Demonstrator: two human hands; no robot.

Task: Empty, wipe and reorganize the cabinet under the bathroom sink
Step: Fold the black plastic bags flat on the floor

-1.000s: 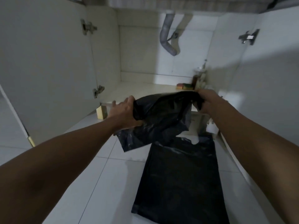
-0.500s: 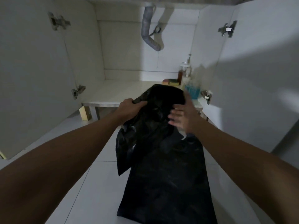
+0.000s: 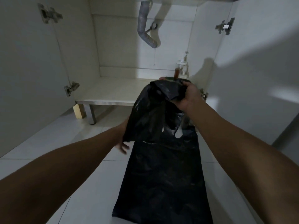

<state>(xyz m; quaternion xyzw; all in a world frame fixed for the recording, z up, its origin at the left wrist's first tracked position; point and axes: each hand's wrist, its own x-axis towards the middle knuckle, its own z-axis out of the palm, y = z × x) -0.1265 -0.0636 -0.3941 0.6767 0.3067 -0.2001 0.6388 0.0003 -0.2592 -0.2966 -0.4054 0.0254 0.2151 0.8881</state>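
Observation:
A crumpled black plastic bag (image 3: 152, 110) hangs in front of the open under-sink cabinet (image 3: 113, 91). My right hand (image 3: 188, 96) grips its bunched top just above the cabinet's front edge. My left hand (image 3: 123, 143) is under the bag's lower left corner, mostly hidden by it, with straight fingertips showing. A second black bag (image 3: 163, 180) lies flat on the floor tiles below.
Both cabinet doors (image 3: 30, 75) stand open. A grey drain hose (image 3: 145, 28) hangs at the back. A pump bottle and a jar (image 3: 182, 68) stand in the back right corner, with a sponge partly hidden behind the bag. A yellow block (image 3: 79, 111) sits by the cabinet leg.
My right hand went from lying flat on the bag to gripping its top. My left hand let go of the top and dropped under the bag's lower edge.

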